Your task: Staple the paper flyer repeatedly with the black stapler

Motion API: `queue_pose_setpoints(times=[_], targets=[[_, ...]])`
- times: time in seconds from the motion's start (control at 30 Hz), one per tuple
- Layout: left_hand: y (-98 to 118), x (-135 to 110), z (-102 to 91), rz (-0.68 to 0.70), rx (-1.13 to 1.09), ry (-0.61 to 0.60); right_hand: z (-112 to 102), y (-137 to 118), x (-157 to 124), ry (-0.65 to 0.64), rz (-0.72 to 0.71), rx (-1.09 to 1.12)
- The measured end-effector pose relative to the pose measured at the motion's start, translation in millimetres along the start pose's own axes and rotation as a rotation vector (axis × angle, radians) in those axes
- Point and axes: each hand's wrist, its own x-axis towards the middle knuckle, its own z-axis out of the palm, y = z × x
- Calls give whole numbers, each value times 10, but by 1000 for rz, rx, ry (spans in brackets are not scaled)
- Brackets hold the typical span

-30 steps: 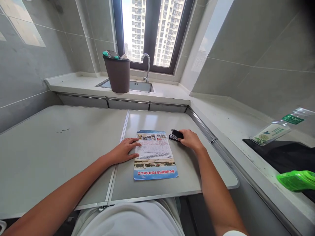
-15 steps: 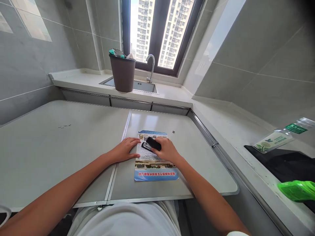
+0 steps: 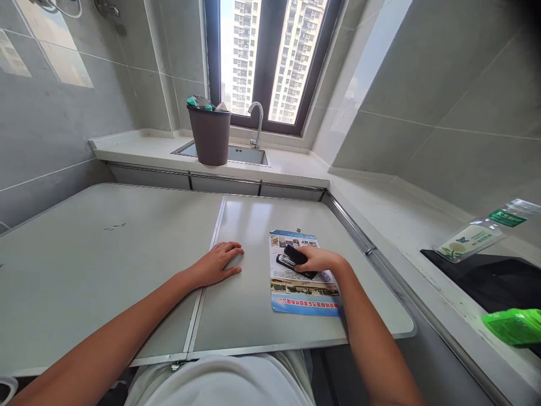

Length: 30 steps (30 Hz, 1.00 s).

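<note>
Head view. The right hand [image 3: 313, 259] has its grip clamped around a black stapler [image 3: 295, 256], held over the printed leaflet [image 3: 291, 287] with the stapler's arm raised from its base; contact between the two cannot be told. The left hand [image 3: 216, 264] lies palm down on the white folding desk [image 3: 240, 304], its grip loose and holding nothing, thumb and fingers apart, beside the metal seam. Compared with half a second earlier, the leaflet has shifted to the right, carrying its edge away from the left fingertips, which then touched it; the stapler has moved rightward too. A small grey piece [image 3: 298, 230], previously well apart from the leaflet, now lies at its far edge.
</note>
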Motion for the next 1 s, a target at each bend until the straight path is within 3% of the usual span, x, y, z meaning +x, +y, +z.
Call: queue_pose_setpoints(times=[0.23,0.5,0.57,0.67,0.73,0.8,0.93,1.0], targets=[[-16,-12,15,-4,-8,7,-132,174,-114,-116,1,1],[-29,-14,23,2,-12,19,-195,415,-126,-93,-119,124],[-30,-14,23,2,-10,16,-199,532,-73,40,-155,138],[-26,-11,24,0,-10,1,-133,687,101,485,-135,44],[-20,-9,25,-6,-19,0,-37,768,264,652,-157,-49],[-13,-6,26,-12,-35,3,82,824,442,618,-162,-145],[-21,4,9,-33,-65,35,290,809,779,449,35,-329],[-47,12,-15,-65,-81,80,347,723,922,411,60,-387]])
